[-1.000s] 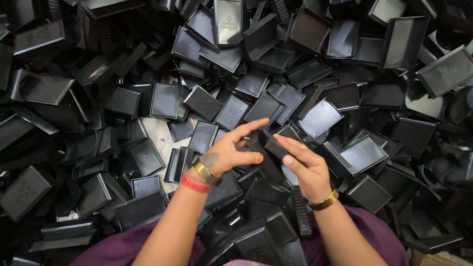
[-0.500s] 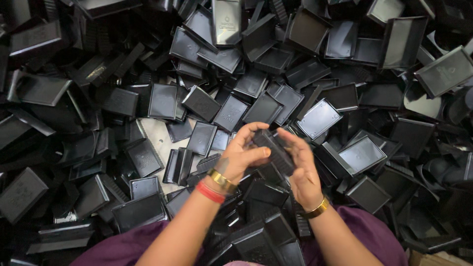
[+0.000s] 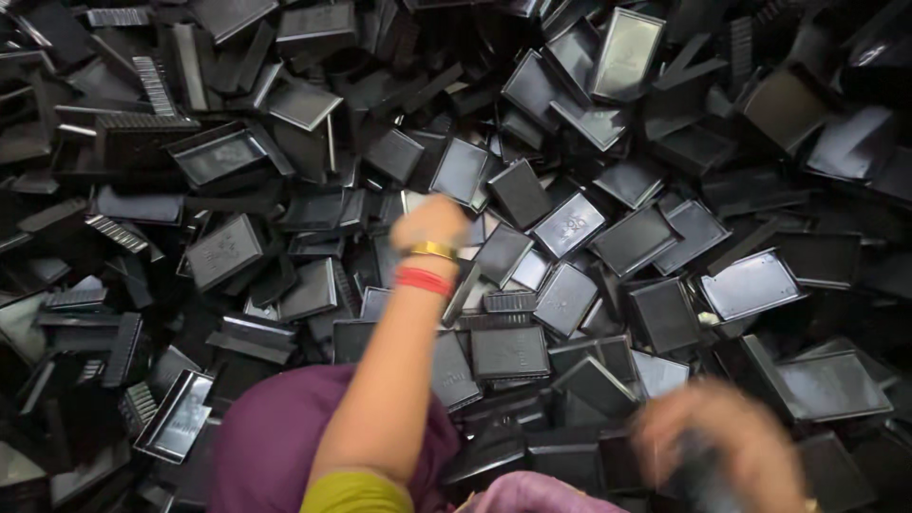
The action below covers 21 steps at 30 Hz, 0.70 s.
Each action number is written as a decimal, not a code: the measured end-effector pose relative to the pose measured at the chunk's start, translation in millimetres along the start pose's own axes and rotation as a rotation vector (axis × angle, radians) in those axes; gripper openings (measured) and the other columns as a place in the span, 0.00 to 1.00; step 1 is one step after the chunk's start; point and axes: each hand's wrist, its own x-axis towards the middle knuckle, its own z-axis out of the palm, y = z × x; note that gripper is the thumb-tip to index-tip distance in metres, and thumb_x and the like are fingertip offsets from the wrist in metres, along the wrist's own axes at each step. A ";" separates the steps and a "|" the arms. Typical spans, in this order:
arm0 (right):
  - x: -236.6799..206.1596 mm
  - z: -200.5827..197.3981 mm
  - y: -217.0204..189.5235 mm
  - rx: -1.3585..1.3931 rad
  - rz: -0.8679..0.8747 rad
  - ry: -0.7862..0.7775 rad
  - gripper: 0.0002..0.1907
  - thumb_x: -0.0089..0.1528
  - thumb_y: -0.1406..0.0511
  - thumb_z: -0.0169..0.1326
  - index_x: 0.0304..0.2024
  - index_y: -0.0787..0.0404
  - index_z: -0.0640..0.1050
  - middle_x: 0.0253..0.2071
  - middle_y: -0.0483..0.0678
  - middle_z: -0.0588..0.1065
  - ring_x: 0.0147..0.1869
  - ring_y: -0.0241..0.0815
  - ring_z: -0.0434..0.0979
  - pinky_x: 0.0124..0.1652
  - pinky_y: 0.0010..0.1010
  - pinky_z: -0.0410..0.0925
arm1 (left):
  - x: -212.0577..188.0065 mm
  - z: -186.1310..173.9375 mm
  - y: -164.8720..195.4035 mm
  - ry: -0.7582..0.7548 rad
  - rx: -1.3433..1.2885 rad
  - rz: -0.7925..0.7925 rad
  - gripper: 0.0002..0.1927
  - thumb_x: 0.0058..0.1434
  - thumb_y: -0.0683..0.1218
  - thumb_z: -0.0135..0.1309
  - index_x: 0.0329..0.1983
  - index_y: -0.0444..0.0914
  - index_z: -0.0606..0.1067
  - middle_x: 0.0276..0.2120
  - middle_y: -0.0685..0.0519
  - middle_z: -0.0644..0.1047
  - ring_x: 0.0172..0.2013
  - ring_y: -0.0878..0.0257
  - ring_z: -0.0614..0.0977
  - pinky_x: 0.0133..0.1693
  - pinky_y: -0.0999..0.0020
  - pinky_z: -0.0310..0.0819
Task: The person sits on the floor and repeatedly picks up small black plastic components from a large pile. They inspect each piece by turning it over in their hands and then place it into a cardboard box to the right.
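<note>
From the head camera, my left hand (image 3: 430, 220) reaches to twelve o'clock into the heap of black plastic trays (image 3: 570, 223); motion blur hides its fingers, so I cannot tell their state. At five o'clock, my blurred right hand (image 3: 727, 446) is curled around a dark piece (image 3: 698, 470).

No packages, labels, signs or screens show anywhere in view; from twelve to six o'clock, nothing of that kind appears.
</note>
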 end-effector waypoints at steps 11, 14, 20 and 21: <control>36.9 5.4 48.0 0.598 -0.186 0.364 0.31 0.69 0.53 0.53 0.67 0.68 0.68 0.62 0.67 0.71 0.67 0.59 0.72 0.68 0.51 0.61 | 18.2 46.0 -18.4 0.162 0.091 -0.174 0.26 0.66 0.50 0.49 0.67 0.46 0.62 0.52 0.39 0.75 0.51 0.43 0.79 0.46 0.50 0.77; 38.9 1.8 58.3 0.460 0.011 0.560 0.24 0.68 0.59 0.51 0.61 0.69 0.70 0.57 0.64 0.75 0.61 0.55 0.75 0.63 0.46 0.66 | 7.8 25.9 -10.5 0.276 0.039 -0.037 0.21 0.69 0.46 0.49 0.64 0.42 0.65 0.50 0.40 0.78 0.51 0.43 0.81 0.48 0.50 0.78; 54.7 19.8 90.1 0.188 0.271 0.628 0.15 0.66 0.66 0.52 0.53 0.68 0.77 0.49 0.55 0.81 0.53 0.42 0.79 0.56 0.34 0.69 | 15.8 37.0 -16.0 0.157 0.106 0.049 0.20 0.56 0.46 0.56 0.53 0.42 0.72 0.50 0.44 0.76 0.51 0.43 0.78 0.48 0.49 0.75; 55.9 20.2 93.1 0.196 0.293 0.604 0.15 0.66 0.66 0.52 0.52 0.67 0.78 0.48 0.54 0.81 0.53 0.41 0.80 0.56 0.32 0.70 | 18.4 43.7 -17.3 0.118 0.112 0.052 0.18 0.55 0.46 0.57 0.50 0.41 0.74 0.50 0.45 0.76 0.51 0.44 0.78 0.49 0.49 0.74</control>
